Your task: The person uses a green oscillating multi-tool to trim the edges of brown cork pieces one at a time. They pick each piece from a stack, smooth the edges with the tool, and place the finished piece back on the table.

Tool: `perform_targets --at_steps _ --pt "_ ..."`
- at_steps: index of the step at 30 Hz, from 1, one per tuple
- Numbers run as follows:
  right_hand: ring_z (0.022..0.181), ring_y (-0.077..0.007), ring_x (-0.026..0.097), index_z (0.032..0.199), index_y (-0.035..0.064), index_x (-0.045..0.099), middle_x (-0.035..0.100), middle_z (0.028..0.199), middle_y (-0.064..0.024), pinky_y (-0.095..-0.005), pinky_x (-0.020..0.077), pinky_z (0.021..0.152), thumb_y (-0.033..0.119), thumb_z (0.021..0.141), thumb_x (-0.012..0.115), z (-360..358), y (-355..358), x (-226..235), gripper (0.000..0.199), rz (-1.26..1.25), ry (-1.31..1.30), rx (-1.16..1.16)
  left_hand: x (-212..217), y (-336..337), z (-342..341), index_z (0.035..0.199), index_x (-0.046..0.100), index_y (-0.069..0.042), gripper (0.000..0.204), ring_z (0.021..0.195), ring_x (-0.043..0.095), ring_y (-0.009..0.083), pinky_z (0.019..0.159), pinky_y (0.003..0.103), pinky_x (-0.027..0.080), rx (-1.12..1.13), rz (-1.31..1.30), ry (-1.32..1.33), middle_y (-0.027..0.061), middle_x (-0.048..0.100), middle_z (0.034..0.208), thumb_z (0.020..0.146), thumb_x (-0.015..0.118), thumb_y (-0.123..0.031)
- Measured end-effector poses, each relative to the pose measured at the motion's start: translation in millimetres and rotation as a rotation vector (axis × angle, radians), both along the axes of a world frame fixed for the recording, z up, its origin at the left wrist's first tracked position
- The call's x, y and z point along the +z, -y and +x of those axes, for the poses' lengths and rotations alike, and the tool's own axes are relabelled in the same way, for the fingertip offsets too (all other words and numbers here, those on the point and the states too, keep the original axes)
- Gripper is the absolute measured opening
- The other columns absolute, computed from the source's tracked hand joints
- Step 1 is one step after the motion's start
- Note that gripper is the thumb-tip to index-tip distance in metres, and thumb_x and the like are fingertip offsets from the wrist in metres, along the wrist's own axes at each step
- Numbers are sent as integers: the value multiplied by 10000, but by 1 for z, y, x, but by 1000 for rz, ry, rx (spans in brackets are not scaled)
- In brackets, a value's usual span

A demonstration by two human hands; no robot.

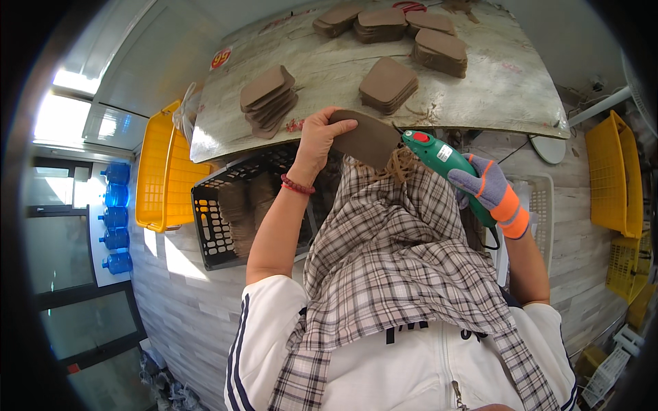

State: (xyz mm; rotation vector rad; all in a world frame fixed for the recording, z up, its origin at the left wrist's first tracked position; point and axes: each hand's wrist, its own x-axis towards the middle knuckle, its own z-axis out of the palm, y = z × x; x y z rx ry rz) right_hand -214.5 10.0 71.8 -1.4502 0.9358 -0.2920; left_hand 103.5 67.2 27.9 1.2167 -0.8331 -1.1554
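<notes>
Plaid cloth (397, 274) drapes the lap below both hands. Left hand (317, 140) pinches a brown pad (369, 139) at the table (329, 75) edge, above a black crate (223, 219). Gloved right hand (488, 192) wraps a green trimmer (442, 161), tip touching the pad's right edge.

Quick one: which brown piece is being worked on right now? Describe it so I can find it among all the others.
Start at the long grey table that carries several stacks of brown rounded-square pieces. At its near edge, the bare left hand holds up a single brown piece, and the gloved right hand points a green power tool at it. It is the only piece off the table, unstacked.
</notes>
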Motion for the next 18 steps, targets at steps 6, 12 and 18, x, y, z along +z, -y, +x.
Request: perform_targets --at_steps 6,12,18 --pt "510 -56 510 1024 2 587 547 643 -2 -211 422 463 294 815 696 5 -3 -4 376 25 -1 12 10 -1 -10 940 642 7 151 727 613 99 693 225 489 -114 54 76 48 668 850 792 660 -19" --pt "505 -53 503 1024 -4 583 548 653 -3 -209 421 454 281 814 699 10 -4 -8 372 30 33 12 9 2 -16 914 645 0 142 725 604 88 684 214 483 -227 108 136 30 659 827 779 673 -32" --pt "510 -60 519 1032 0 578 554 669 -5 -206 431 465 262 824 683 14 -3 -6 350 14 -12 44 17 3 -21 898 643 -7 141 732 596 82 698 220 481 -316 205 195 16 650 818 763 677 -25"
